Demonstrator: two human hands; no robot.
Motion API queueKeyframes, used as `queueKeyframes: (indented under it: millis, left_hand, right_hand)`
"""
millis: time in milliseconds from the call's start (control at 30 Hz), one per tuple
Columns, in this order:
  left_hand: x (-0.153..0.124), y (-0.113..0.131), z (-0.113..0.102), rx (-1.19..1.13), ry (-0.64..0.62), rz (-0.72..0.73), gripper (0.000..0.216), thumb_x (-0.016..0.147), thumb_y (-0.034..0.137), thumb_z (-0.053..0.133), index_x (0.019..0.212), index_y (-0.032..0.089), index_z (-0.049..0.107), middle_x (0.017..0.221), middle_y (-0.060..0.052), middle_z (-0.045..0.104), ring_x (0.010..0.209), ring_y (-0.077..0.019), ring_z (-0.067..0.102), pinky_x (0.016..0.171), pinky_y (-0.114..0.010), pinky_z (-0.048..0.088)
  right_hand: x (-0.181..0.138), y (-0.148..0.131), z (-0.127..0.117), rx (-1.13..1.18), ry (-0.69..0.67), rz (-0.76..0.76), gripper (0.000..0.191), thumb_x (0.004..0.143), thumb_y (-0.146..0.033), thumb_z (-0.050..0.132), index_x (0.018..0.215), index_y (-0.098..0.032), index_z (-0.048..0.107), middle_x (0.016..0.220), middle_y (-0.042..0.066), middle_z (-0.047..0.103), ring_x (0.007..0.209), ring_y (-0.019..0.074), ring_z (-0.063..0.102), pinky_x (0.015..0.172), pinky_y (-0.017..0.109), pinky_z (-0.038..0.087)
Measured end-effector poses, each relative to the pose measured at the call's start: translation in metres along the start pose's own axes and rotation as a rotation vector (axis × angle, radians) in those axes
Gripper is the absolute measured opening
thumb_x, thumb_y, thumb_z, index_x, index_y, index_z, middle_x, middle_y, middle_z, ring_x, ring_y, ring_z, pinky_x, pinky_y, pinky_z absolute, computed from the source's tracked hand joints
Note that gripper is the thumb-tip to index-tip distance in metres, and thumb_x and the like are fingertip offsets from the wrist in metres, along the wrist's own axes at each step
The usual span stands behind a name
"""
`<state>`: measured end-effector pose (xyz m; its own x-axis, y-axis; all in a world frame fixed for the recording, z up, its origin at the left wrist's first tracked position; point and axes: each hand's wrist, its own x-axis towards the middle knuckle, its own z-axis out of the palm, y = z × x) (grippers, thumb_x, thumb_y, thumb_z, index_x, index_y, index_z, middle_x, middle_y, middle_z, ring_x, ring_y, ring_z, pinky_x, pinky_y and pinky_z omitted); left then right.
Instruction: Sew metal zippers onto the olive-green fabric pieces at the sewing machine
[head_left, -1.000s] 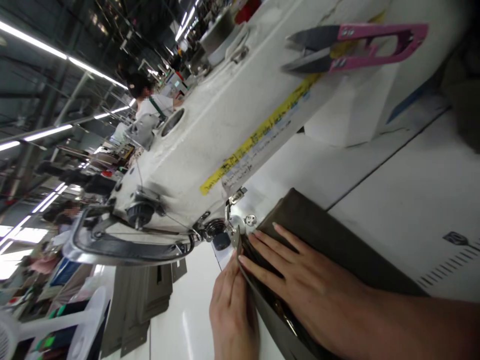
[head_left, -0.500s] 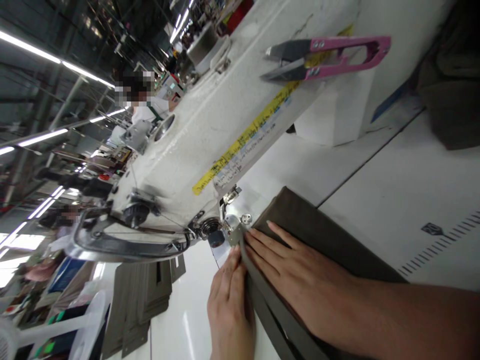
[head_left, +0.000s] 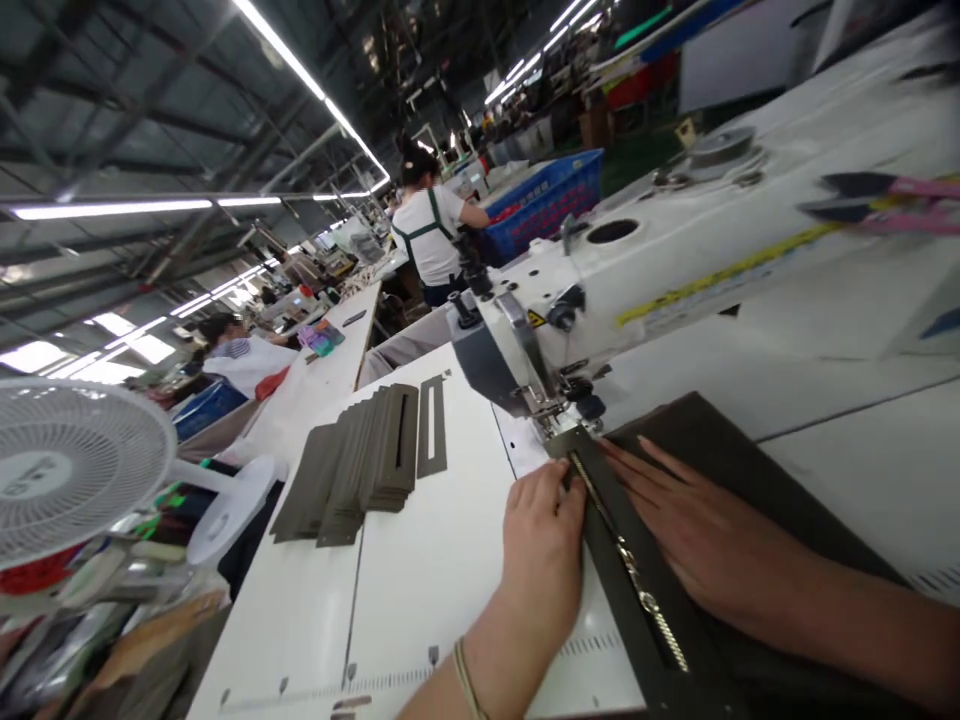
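Observation:
A long dark olive panel [head_left: 619, 600] with a gold-toothed zipper [head_left: 628, 565] in its slot runs up to the presser foot of the sewing machine [head_left: 555, 405]. My left hand [head_left: 544, 550] has its fingers curled and pressed together on the panel's left edge, just short of the foot. My right hand [head_left: 712, 530] lies flat, fingers stretched out, along the panel's right side and over a larger dark olive piece [head_left: 690, 430]. The needle point is too small to make out.
Left of the machine lie a fanned stack of olive slotted pieces [head_left: 360, 460] and one single slotted piece [head_left: 440, 430]. Pink-handled thread snips [head_left: 862, 205] rest on the machine arm. A white fan [head_left: 75, 470] stands at left. Co-workers [head_left: 431, 230] sit beyond.
The view has swung, bringing the fan and the whole stack into sight. The panel's zipper now shows between my hands, which both stay on the work near the foot.

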<state>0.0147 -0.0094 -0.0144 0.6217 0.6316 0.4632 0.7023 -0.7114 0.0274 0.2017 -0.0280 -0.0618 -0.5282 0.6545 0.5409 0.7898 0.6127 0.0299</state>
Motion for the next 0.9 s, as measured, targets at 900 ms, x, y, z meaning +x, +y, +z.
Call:
queueKeyframes:
  millis: [900]
  left_hand:
    - [0.021, -0.027, 0.017, -0.069, 0.036, 0.01, 0.027, 0.097, 0.012, 0.036, 0.101, 0.007, 0.062, 0.103, -0.013, 0.065, 0.098, -0.0224, 0.063, 0.093, -0.036, 0.053]
  right_hand:
    - [0.026, 0.028, 0.014, -0.031, 0.032, -0.12, 0.06, 0.088, -0.016, 0.036, 0.146, -0.007, 0.027, 0.127, 0.015, 0.06, 0.114, 0.0243, 0.057, 0.102, 0.046, 0.041]
